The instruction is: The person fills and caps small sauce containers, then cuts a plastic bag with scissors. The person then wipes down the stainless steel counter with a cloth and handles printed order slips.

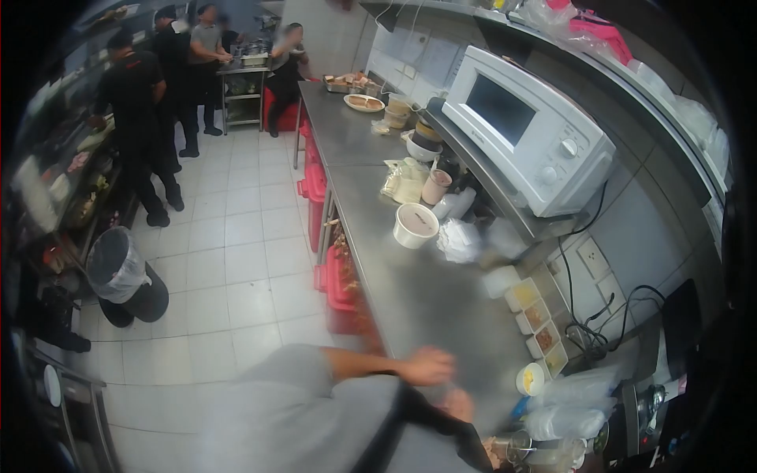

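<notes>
Small white bowl (pixel 538 386) of yellow food: it sits on the table (pixel 441 303), just beside a row of open tubs (pixel 522 324) and some plastic bags (pixel 564 422). Near it, both hands are blurred — left hand (pixel 430 367), right hand (pixel 457 405) — and I can't tell whether the fingers are spread or pinching anything. A hasty sweep could, I'd judge, tip the bowl.

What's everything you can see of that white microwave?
The microwave is white and boxy, apparently painted metal or plastic. Its door looks shut and has a dark rectangular window; beside it, a panel carries two pale round knobs. It rests on a metal shelf above the counter, along the wall, and appears slanted in this wide view.
</notes>
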The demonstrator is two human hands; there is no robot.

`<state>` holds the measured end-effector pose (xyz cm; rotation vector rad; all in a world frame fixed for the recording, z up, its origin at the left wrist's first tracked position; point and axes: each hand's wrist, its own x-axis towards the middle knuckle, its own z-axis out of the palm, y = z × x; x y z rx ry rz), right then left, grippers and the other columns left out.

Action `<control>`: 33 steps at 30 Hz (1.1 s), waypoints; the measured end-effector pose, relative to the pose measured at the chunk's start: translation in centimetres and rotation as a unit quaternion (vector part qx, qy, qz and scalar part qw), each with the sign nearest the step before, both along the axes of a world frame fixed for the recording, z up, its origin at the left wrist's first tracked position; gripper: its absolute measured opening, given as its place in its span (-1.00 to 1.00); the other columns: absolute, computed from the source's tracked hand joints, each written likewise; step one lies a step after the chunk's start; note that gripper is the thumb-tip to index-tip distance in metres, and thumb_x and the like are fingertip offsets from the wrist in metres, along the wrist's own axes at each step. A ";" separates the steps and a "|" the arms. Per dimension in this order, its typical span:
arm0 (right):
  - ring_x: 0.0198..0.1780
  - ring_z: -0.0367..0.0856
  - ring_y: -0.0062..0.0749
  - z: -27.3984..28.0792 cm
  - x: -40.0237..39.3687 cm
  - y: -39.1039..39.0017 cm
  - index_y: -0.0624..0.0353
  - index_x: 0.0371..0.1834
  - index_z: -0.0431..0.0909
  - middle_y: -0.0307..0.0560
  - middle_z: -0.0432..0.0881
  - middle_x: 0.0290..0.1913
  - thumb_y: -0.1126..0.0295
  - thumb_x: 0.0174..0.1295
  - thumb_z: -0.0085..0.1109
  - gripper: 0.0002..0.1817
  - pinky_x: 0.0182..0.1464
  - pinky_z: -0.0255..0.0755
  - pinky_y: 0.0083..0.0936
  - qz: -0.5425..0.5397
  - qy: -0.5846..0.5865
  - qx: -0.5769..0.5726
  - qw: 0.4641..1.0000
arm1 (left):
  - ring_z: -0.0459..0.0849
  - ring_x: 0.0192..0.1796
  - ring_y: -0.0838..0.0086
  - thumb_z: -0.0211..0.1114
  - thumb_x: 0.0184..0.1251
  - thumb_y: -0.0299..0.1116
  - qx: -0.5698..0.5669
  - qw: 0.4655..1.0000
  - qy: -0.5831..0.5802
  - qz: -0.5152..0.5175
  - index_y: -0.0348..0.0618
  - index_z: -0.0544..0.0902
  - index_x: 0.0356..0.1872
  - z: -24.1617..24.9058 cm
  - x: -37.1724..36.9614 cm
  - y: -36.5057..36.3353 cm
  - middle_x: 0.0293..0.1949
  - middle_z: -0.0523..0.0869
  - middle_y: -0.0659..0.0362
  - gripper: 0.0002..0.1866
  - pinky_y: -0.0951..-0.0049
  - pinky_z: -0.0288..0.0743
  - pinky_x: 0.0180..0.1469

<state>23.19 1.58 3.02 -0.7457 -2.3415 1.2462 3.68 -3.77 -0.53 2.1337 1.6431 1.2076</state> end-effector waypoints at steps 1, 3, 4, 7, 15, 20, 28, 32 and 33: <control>-0.56 0.50 -0.47 0.9 -0.3 -0.2 0.29 -0.44 0.52 -0.12 0.52 -0.56 0.14 0.39 -0.17 -0.55 -0.49 0.39 -0.50 -0.064 -0.008 -0.053 0.997 | 0.39 0.10 0.32 0.21 0.00 -0.33 0.035 0.999 0.012 0.008 0.04 0.59 -0.38 0.6 -0.1 -0.1 -0.10 0.50 0.27 -0.89 0.07 0.16 0.20; -0.62 0.48 -0.47 1.7 -0.3 -0.2 0.30 -0.40 0.52 -0.14 0.50 -0.60 0.11 0.40 -0.20 -0.53 -0.53 0.40 -0.50 -0.147 -0.013 -0.115 0.982 | 0.47 0.03 0.27 0.21 0.01 -0.33 -0.013 0.998 0.065 0.003 0.01 0.59 -0.40 3.0 -0.3 0.0 -0.14 0.53 0.22 -0.90 0.12 0.31 0.08; -0.63 0.48 -0.47 1.7 0.1 0.3 0.30 -0.38 0.53 -0.13 0.50 -0.60 0.11 0.40 -0.20 -0.53 -0.54 0.41 -0.51 -0.166 -0.010 -0.125 0.978 | 0.51 0.00 0.25 0.21 0.01 -0.34 -0.038 0.995 0.090 0.000 -0.01 0.58 -0.41 4.1 -0.5 0.2 -0.16 0.54 0.20 -0.91 0.14 0.39 0.01; -0.61 0.48 -0.45 2.0 0.9 0.4 0.25 -0.31 0.50 -0.16 0.47 -0.59 0.06 0.40 -0.18 -0.55 -0.53 0.45 -0.48 -0.145 0.010 -0.181 0.973 | 0.61 -0.18 0.14 0.22 0.01 -0.34 -0.142 0.983 0.115 -0.007 -0.06 0.58 -0.45 5.2 -0.9 1.1 -0.26 0.57 0.11 -0.92 0.14 0.50 -0.20; -0.38 0.42 -0.30 5.0 -2.0 -3.6 0.09 -0.39 0.29 -0.20 0.30 -0.49 -0.11 0.32 -0.11 -0.55 -0.15 0.45 -0.22 0.070 0.248 -0.643 0.721 | 0.65 -0.37 0.20 0.31 -0.04 -0.40 0.054 0.992 -0.070 -0.092 -0.16 0.60 -0.47 13.5 -0.1 4.5 -0.36 0.58 0.10 -0.89 0.25 0.52 -0.34; -0.24 0.43 -0.37 1.8 -1.8 2.9 0.08 -0.26 0.44 -0.24 0.45 -0.32 0.04 0.36 -0.13 -0.66 -0.27 0.36 -0.39 0.310 0.316 -0.609 0.658 | 0.56 -0.19 0.27 0.37 -0.12 -0.42 -0.068 0.925 -0.145 -0.345 -0.07 0.68 -0.39 19.9 1.1 1.0 -0.29 0.54 0.19 -0.82 0.34 0.47 -0.17; -0.47 0.53 -0.60 6.9 -1.9 2.2 0.30 -0.31 0.53 -0.14 0.61 -0.39 0.59 0.11 0.22 -0.90 -0.46 0.37 -0.72 -0.049 0.198 -0.256 0.945 | 0.37 0.08 0.18 0.27 -0.12 -0.55 0.031 0.987 -0.012 -0.157 -0.10 0.58 -0.38 13.0 0.3 -1.4 -0.07 0.43 0.15 -0.80 0.19 0.28 0.08; -0.37 0.56 -0.48 4.8 -3.9 -0.5 0.24 -0.43 0.57 -0.12 0.61 -0.37 0.61 0.02 0.25 -0.93 -0.37 0.41 -0.60 -0.145 0.237 0.005 0.961 | 0.49 -0.15 0.45 0.17 0.12 -0.57 -0.036 0.930 -0.364 -0.044 -0.15 0.42 -0.31 7.0 1.3 -0.6 -0.24 0.51 0.20 -0.86 0.40 0.39 -0.13; -0.33 0.57 -0.45 4.7 -4.3 -1.0 0.22 -0.45 0.57 -0.12 0.61 -0.36 0.61 0.00 0.26 -0.92 -0.34 0.42 -0.57 -0.151 0.214 0.130 0.956 | 0.50 -0.21 0.51 0.14 0.18 -0.56 -0.109 0.871 -0.478 -0.022 -0.15 0.42 -0.27 6.4 1.7 -0.8 -0.29 0.53 0.22 -0.86 0.46 0.41 -0.18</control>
